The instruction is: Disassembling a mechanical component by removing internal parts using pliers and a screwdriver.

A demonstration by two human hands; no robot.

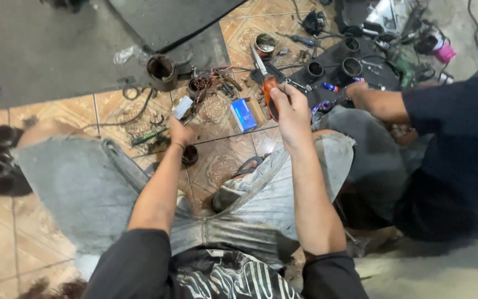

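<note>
My right hand (pixel 290 108) is raised over the tiled floor and grips orange-handled scissors (pixel 265 83) whose blades point away toward the top of the view. My left hand (pixel 181 133) reaches down to the floor, fingers closed on something small that I cannot make out, just above a dark round part (pixel 190 155) and beside a small white box (pixel 182 107). A blue box (pixel 243 115) lies between my two hands. A coil of copper wire (pixel 199 84) sits beyond my left hand.
Another person in dark clothes sits at right, a hand (pixel 356 91) on a black block with round holes (pixel 333 67). A dark metal cylinder (pixel 161 72), a tin can (pixel 265 44), a green screwdriver (pixel 149 136) and loose tools litter the patterned tiles (pixel 222 160). A dark mat (pixel 40 50) lies at top left.
</note>
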